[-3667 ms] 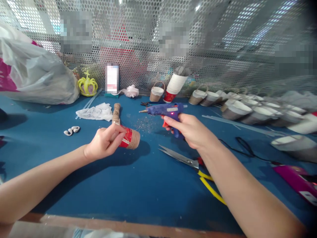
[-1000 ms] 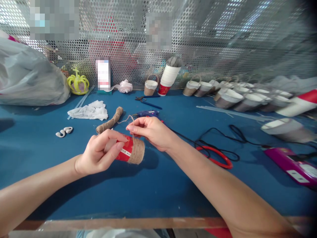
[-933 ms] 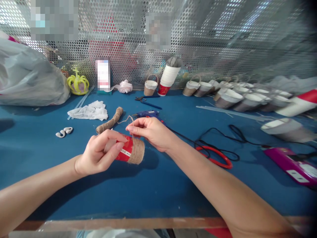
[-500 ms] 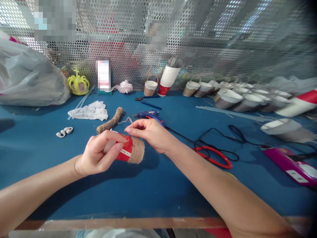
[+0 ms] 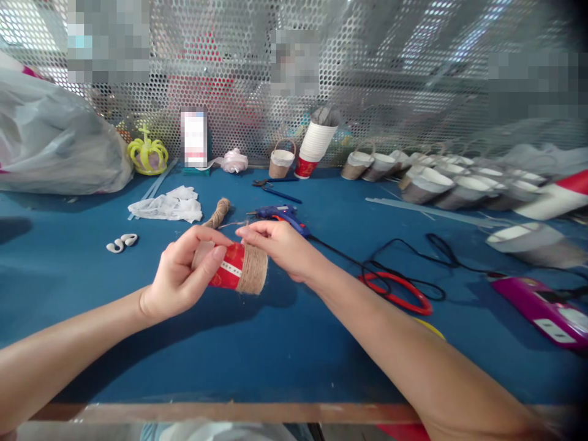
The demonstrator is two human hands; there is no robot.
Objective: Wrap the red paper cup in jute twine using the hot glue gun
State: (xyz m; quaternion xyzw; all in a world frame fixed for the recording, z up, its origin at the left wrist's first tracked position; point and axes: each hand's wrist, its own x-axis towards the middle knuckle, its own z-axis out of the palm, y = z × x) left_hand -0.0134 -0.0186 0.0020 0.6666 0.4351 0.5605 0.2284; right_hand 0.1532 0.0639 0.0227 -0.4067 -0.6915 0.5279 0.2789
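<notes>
My left hand [image 5: 186, 272] is closed around the rim end of a red paper cup [image 5: 228, 267], which lies on its side above the table. Brown twine [image 5: 253, 270] is wound in tight rows around the cup's base end. At the back of that wound band, my right hand [image 5: 275, 245] pinches the twine between thumb and fingers. From there a loose strand runs left to a twisted twine hank [image 5: 219, 212] just behind the cup. My left hand hides part of the hank and the cup's rim.
Behind my right hand lies a blue glue gun [image 5: 280, 214], with pliers [image 5: 275, 188] beyond it. Stacked cups [image 5: 316, 144] lean by the mesh wall. Twine-covered baskets [image 5: 427, 184] crowd the right, near a purple power strip [image 5: 535, 309]. White cloth [image 5: 168, 205] lies left.
My right hand has come down closer to the cup, and the twine strand it pinches sits lower. The cup has turned slightly in my left hand.
</notes>
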